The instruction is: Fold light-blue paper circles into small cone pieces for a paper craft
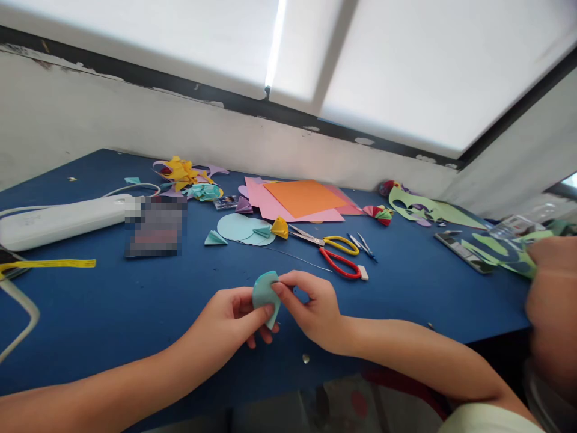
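A light-blue paper circle, folded in half, is held up over the near part of the table. My left hand grips its lower left side, thumb in front and fingers behind. With thumb and forefinger, my right hand pinches its right edge. Beyond the hands lie flat light-blue paper circles, a folded light-blue cone and a folded yellow piece. Scissors with one yellow and one red handle rest to the right of these.
Orange and pink sheets are stacked near the wall. A white power strip with cables is at the left. Paper scraps lie at the back left, green offcuts at the right. Another person's arm is at the right edge.
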{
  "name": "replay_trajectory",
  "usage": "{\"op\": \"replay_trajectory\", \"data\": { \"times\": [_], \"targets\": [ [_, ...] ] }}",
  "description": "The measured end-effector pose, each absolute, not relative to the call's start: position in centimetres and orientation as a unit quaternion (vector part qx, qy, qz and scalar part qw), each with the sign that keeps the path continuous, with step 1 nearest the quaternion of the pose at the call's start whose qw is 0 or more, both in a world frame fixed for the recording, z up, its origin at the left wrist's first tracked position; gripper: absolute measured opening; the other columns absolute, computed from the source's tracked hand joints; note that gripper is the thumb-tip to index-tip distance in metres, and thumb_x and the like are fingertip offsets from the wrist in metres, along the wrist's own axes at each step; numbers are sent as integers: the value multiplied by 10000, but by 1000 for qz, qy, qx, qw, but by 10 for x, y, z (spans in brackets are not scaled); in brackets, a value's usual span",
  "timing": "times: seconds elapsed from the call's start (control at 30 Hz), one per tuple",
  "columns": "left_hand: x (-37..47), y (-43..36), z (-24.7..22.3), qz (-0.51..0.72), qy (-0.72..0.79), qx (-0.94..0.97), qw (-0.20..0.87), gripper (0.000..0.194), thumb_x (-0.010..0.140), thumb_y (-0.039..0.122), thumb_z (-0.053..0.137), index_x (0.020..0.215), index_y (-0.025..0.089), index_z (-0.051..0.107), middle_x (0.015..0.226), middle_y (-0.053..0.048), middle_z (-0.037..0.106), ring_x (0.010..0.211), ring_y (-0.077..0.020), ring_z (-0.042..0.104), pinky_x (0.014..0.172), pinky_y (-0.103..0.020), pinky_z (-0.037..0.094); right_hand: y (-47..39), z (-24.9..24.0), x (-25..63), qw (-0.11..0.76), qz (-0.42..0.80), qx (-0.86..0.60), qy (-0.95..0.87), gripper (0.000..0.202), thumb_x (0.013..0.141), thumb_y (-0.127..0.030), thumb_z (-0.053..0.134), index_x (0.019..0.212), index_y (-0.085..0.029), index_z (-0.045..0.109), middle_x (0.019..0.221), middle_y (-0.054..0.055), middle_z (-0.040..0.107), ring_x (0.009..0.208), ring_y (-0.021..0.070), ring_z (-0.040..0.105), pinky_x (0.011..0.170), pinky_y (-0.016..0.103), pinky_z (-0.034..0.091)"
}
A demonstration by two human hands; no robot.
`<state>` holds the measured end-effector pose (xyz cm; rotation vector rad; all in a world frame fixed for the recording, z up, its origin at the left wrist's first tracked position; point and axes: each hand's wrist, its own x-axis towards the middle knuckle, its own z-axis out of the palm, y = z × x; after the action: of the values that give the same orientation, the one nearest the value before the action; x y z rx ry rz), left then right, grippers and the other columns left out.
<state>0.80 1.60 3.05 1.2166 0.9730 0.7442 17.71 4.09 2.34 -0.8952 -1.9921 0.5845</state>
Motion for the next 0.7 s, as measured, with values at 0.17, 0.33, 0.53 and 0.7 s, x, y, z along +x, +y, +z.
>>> {"op": "replay_trajectory", "data": {
  "times": [0.17, 0.33, 0.53, 0.7],
  "targets": [
    [9, 17, 28, 346, 429, 515, 657, 256, 739, 362, 672, 809, 122, 617, 674, -21, 638, 617, -148, 596, 504, -219, 436, 44, 20, 175, 428, 228, -373, -791, 172, 876, -293, 523, 793, -185, 627, 688, -7, 625, 618, 101, 563, 588, 195, 453],
    [11, 21, 24, 409, 413, 480, 657, 304, 681, 340, 734, 865, 161, 572, 754, -1, 628, 735, -153, 608, 620, -238, 483, 46, 16, 173, 445, 223, -373, -783, 153, 873, -288, 523, 816, -191, 627, 687, -5, 636, 603, 102, 570, 586, 198, 465],
    [10, 25, 20, 383, 371, 430, 729, 410, 715, 387, 717, 996, 144, 544, 785, -53, 679, 747, -184, 659, 602, -244, 478, 50, 10, 171, 497, 241, -371, -746, 342, 825, -257, 602, 1139, -234, 470, 677, -46, 641, 590, 97, 608, 585, 189, 489],
    [8, 24, 18, 377, 375, 427, 731, 358, 748, 352, 690, 1002, 121, 591, 808, -65, 684, 712, -157, 639, 608, -240, 469, 52, 11, 173, 505, 187, -359, -762, 185, 819, -238, 615, 997, -238, 567, 722, -25, 659, 628, 102, 628, 640, 204, 511]
  ]
}}
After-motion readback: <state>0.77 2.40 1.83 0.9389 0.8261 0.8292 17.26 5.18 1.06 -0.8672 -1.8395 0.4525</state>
